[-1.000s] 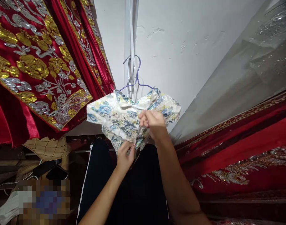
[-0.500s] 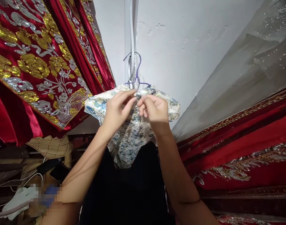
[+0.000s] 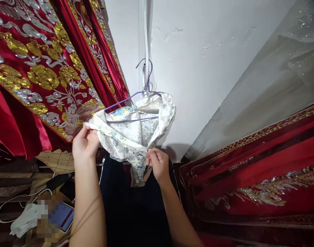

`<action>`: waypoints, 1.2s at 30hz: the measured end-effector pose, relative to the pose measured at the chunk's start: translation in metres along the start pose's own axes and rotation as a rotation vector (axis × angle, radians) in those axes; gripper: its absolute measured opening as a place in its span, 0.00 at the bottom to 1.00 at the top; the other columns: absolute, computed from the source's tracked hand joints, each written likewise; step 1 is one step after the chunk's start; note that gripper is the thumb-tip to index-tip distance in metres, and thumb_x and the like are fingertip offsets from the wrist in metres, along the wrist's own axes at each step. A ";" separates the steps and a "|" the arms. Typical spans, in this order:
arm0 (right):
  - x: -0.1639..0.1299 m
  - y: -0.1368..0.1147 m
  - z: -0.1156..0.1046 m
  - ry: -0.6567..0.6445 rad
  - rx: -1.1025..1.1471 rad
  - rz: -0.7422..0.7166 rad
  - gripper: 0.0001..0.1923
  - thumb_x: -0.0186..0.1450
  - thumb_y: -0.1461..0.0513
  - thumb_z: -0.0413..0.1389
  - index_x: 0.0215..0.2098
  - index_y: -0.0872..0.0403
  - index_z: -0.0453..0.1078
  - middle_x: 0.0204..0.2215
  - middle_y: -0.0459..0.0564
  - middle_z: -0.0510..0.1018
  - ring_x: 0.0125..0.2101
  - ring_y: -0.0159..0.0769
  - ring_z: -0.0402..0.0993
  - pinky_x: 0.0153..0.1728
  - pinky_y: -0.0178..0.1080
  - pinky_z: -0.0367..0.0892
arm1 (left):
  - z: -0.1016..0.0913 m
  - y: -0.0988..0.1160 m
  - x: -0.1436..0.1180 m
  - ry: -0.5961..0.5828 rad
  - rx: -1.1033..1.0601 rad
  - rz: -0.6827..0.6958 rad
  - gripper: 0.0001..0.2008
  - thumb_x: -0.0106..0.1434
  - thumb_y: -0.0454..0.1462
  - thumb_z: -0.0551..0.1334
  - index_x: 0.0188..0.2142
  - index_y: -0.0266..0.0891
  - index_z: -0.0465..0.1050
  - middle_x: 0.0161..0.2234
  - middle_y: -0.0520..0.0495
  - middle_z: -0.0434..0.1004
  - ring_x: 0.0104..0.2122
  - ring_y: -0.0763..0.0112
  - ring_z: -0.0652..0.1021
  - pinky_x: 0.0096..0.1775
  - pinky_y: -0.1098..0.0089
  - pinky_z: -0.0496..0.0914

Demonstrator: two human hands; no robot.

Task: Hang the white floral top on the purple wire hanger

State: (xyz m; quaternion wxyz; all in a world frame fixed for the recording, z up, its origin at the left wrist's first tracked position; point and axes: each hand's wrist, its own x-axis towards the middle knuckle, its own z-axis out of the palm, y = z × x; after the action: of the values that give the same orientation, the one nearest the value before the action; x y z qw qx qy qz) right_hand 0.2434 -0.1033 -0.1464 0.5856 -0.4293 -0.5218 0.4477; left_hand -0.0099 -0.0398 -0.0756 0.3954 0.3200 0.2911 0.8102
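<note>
While both hands (image 3: 85, 142) (image 3: 158, 164) pinch the shirt (image 3: 115, 143), it gapes; hanger wire (image 3: 128, 120) inside.

The left hand (image 3: 85, 142) pinches the sleeve end of a white, blue-and-yellow floral fabric garment (image 3: 121, 145) on a thin purple wire hanger (image 3: 147, 86), while the right hand (image 3: 159, 165) pinches its front below the gaping neckline.

From the person's head, the left hand (image 3: 85, 142) and right hand (image 3: 158, 164) are viewed at close range, forward and down.

The garment (image 3: 130, 142) is white with blue florals.
</note>
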 end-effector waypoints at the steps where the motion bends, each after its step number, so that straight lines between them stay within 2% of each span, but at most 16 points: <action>1: -0.005 0.001 0.002 -0.008 0.029 0.025 0.17 0.67 0.56 0.53 0.21 0.51 0.70 0.15 0.46 0.70 0.17 0.34 0.61 0.22 0.39 0.58 | -0.010 -0.011 -0.011 0.030 -0.027 -0.059 0.14 0.72 0.30 0.50 0.30 0.38 0.65 0.26 0.48 0.72 0.34 0.73 0.77 0.42 0.70 0.74; 4: -0.013 0.004 0.002 0.081 0.161 0.080 0.18 0.67 0.57 0.52 0.19 0.51 0.67 0.14 0.45 0.68 0.17 0.32 0.58 0.21 0.38 0.54 | -0.020 -0.048 -0.051 0.230 -0.193 -0.295 0.13 0.71 0.32 0.53 0.30 0.37 0.70 0.28 0.48 0.76 0.34 0.75 0.78 0.43 0.73 0.73; 7: -0.013 0.004 -0.015 0.021 0.095 0.100 0.23 0.66 0.57 0.53 0.13 0.51 0.61 0.11 0.44 0.61 0.16 0.30 0.54 0.20 0.37 0.52 | -0.008 -0.073 -0.082 0.206 -0.183 -0.396 0.04 0.63 0.35 0.65 0.33 0.36 0.76 0.32 0.48 0.79 0.35 0.73 0.79 0.43 0.74 0.73; 10: -0.006 -0.001 -0.042 -0.100 -0.132 0.085 0.26 0.66 0.54 0.56 0.12 0.51 0.58 0.10 0.43 0.59 0.16 0.30 0.54 0.22 0.37 0.53 | 0.016 -0.069 -0.102 0.051 -0.142 -0.363 0.10 0.54 0.39 0.74 0.32 0.36 0.78 0.31 0.50 0.79 0.32 0.73 0.79 0.39 0.75 0.73; 13: 0.001 -0.009 -0.060 -0.079 -0.160 0.012 0.25 0.69 0.45 0.51 0.24 0.52 0.72 0.23 0.48 0.75 0.28 0.36 0.70 0.32 0.38 0.65 | 0.044 -0.051 -0.121 -0.197 -0.066 -0.357 0.15 0.54 0.46 0.74 0.31 0.36 0.79 0.32 0.47 0.79 0.34 0.67 0.80 0.41 0.70 0.74; 16: 0.003 -0.019 -0.063 -0.296 -0.009 0.081 0.36 0.69 0.35 0.41 0.40 0.51 0.78 0.36 0.53 0.81 0.41 0.43 0.76 0.44 0.42 0.70 | 0.070 -0.038 -0.138 -0.439 0.105 -0.286 0.13 0.61 0.46 0.70 0.33 0.38 0.79 0.42 0.43 0.81 0.44 0.59 0.80 0.49 0.64 0.73; 18: 0.004 -0.028 -0.059 -0.478 0.087 0.151 0.37 0.66 0.32 0.43 0.44 0.51 0.77 0.37 0.54 0.81 0.41 0.45 0.77 0.44 0.43 0.72 | 0.083 -0.037 -0.142 -0.561 0.239 -0.214 0.10 0.65 0.45 0.67 0.37 0.41 0.80 0.49 0.43 0.79 0.52 0.58 0.77 0.57 0.62 0.69; 19: 0.004 -0.033 -0.056 -0.523 0.103 0.164 0.33 0.65 0.34 0.50 0.47 0.50 0.76 0.38 0.53 0.80 0.40 0.44 0.77 0.43 0.43 0.72 | 0.087 -0.038 -0.141 -0.608 0.290 -0.184 0.10 0.66 0.45 0.66 0.42 0.44 0.80 0.53 0.44 0.77 0.56 0.58 0.75 0.60 0.61 0.66; 21: 0.008 -0.046 -0.052 -0.498 0.046 0.139 0.25 0.61 0.45 0.64 0.50 0.50 0.73 0.40 0.50 0.80 0.38 0.42 0.77 0.42 0.42 0.72 | 0.090 -0.045 -0.132 -0.684 0.322 -0.187 0.20 0.68 0.50 0.62 0.57 0.50 0.73 0.60 0.45 0.72 0.62 0.58 0.70 0.64 0.60 0.62; 23: 0.019 -0.061 -0.051 -0.457 -0.099 0.065 0.16 0.59 0.56 0.66 0.43 0.52 0.75 0.36 0.48 0.80 0.35 0.40 0.75 0.39 0.40 0.72 | 0.084 -0.055 -0.119 -0.742 0.319 -0.273 0.30 0.70 0.58 0.53 0.66 0.51 0.63 0.61 0.43 0.71 0.62 0.57 0.69 0.61 0.58 0.65; 24: 0.027 -0.069 -0.054 -0.444 -0.168 0.016 0.09 0.59 0.59 0.64 0.38 0.53 0.75 0.33 0.48 0.79 0.33 0.39 0.75 0.36 0.39 0.71 | 0.079 -0.060 -0.112 -0.788 0.343 -0.332 0.32 0.70 0.60 0.49 0.65 0.49 0.63 0.58 0.41 0.74 0.60 0.56 0.72 0.58 0.58 0.68; 27: 0.062 -0.088 -0.065 -0.321 -0.272 -0.183 0.01 0.57 0.65 0.59 0.29 0.54 0.74 0.28 0.48 0.78 0.31 0.38 0.74 0.32 0.38 0.69 | 0.059 -0.067 -0.092 -0.997 0.624 -0.428 0.32 0.67 0.63 0.50 0.47 0.41 0.78 0.40 0.41 0.80 0.44 0.55 0.79 0.44 0.62 0.73; 29: 0.091 -0.093 -0.070 -0.155 -0.282 -0.306 0.09 0.55 0.67 0.58 0.35 0.54 0.75 0.34 0.49 0.80 0.35 0.40 0.76 0.35 0.38 0.70 | 0.047 -0.060 -0.079 -1.073 0.895 -0.353 0.28 0.65 0.61 0.56 0.35 0.39 0.77 0.32 0.46 0.78 0.35 0.59 0.78 0.37 0.65 0.70; 31: 0.119 -0.086 -0.068 -0.083 -0.314 -0.352 0.18 0.53 0.68 0.57 0.43 0.54 0.75 0.41 0.52 0.80 0.41 0.41 0.76 0.40 0.39 0.71 | 0.037 -0.046 -0.065 -1.031 1.163 -0.208 0.27 0.66 0.60 0.56 0.29 0.38 0.74 0.28 0.48 0.76 0.30 0.61 0.76 0.32 0.67 0.65; 33: 0.140 -0.071 -0.059 -0.129 -0.336 -0.304 0.26 0.54 0.68 0.57 0.52 0.54 0.73 0.47 0.54 0.80 0.44 0.42 0.76 0.42 0.40 0.71 | 0.030 -0.028 -0.050 -0.966 1.394 -0.106 0.28 0.66 0.59 0.54 0.26 0.39 0.71 0.24 0.47 0.74 0.27 0.62 0.74 0.30 0.68 0.62; 36: 0.156 -0.043 -0.047 -0.284 -0.311 -0.175 0.26 0.56 0.65 0.56 0.54 0.57 0.74 0.49 0.55 0.80 0.45 0.42 0.77 0.44 0.40 0.71 | 0.019 -0.005 -0.030 -0.997 1.639 -0.123 0.28 0.67 0.59 0.52 0.23 0.40 0.70 0.22 0.44 0.73 0.24 0.61 0.74 0.29 0.66 0.60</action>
State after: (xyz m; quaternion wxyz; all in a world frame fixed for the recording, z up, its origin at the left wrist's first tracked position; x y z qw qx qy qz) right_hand 0.3017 0.0363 -0.0732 0.4698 -0.4001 -0.6970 0.3653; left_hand 0.0214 -0.0578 -0.0762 0.1689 0.7888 0.5818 0.1035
